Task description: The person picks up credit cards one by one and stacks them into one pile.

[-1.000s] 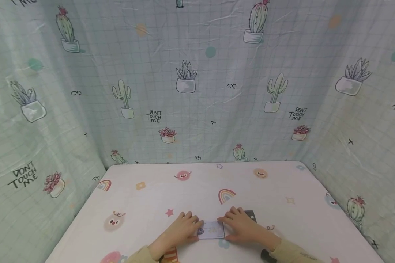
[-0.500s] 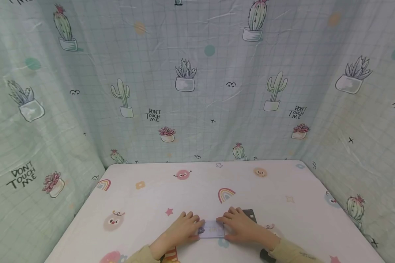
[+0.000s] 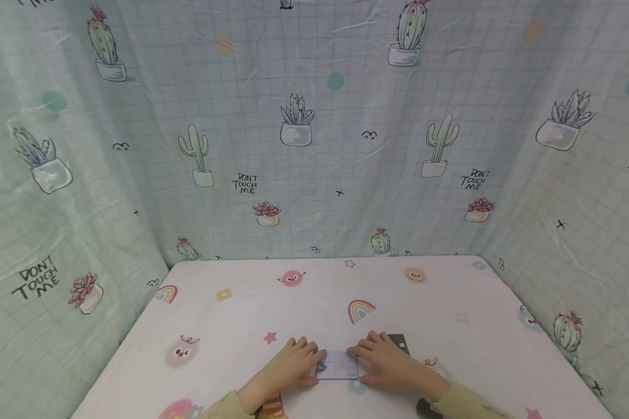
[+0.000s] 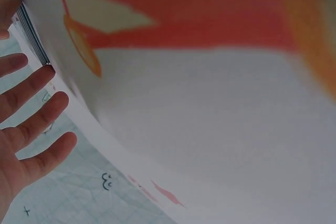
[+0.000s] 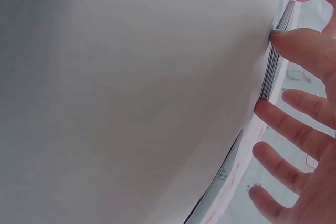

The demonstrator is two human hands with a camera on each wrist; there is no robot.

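Observation:
A low stack of cards (image 3: 338,365) lies on the table in front of me, with a pale lilac printed card on top. Its layered edges (image 5: 271,72) show in the right wrist view. My left hand (image 3: 292,366) holds the stack's left end, thumb at the near corner and fingertips at the far one. At the right end, my right hand (image 3: 385,362) grips it the same way, thumb near and a fingertip far. The outer fingers of both hands stick out loosely, as the left hand (image 4: 26,124) shows in the left wrist view.
Behind the right hand lies a flat black object (image 3: 399,342) with a small white square. A dark rounded thing (image 3: 428,408) is partly under the right sleeve. A striped red-and-orange print (image 3: 272,405) shows beside the left wrist. Patterned curtains (image 3: 314,203) enclose the table (image 3: 424,314).
Both hands stay on the stack with hardly any shift. The view itself sways slightly.

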